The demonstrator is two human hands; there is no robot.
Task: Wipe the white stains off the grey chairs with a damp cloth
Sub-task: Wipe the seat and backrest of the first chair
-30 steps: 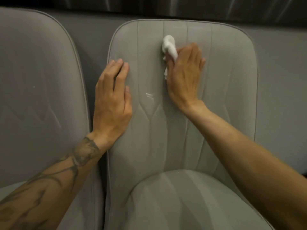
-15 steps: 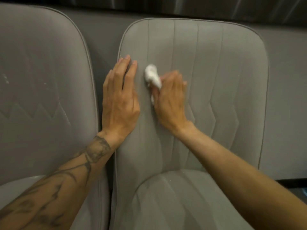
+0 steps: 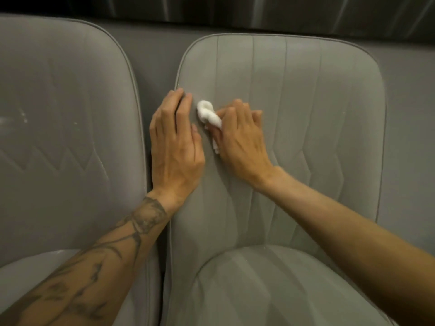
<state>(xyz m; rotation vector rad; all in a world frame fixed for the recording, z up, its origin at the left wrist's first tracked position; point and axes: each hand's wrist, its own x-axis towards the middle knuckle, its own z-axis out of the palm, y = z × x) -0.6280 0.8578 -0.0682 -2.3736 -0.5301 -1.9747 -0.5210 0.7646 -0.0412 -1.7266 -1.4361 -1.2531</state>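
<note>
Two grey padded chairs stand side by side. On the backrest of the right chair (image 3: 306, 118), my right hand (image 3: 242, 142) presses a bunched white cloth (image 3: 208, 115) against the fabric, left of centre. My left hand (image 3: 175, 144) lies flat on that backrest's left edge, fingers together, right beside the cloth. The left chair (image 3: 66, 128) shows small white stains (image 3: 23, 116) on its backrest. A few faint white specks (image 3: 181, 87) sit near my left fingertips.
A narrow dark gap (image 3: 155, 231) runs between the two chairs. Behind them is a grey wall (image 3: 409, 114) with a dark curtain (image 3: 235, 10) above. The right chair's seat cushion (image 3: 259, 290) fills the lower middle.
My right hand has swept the cloth down and to the left across the backrest, over the white mark that showed earlier. My left hand has stayed on the backrest's left edge.
</note>
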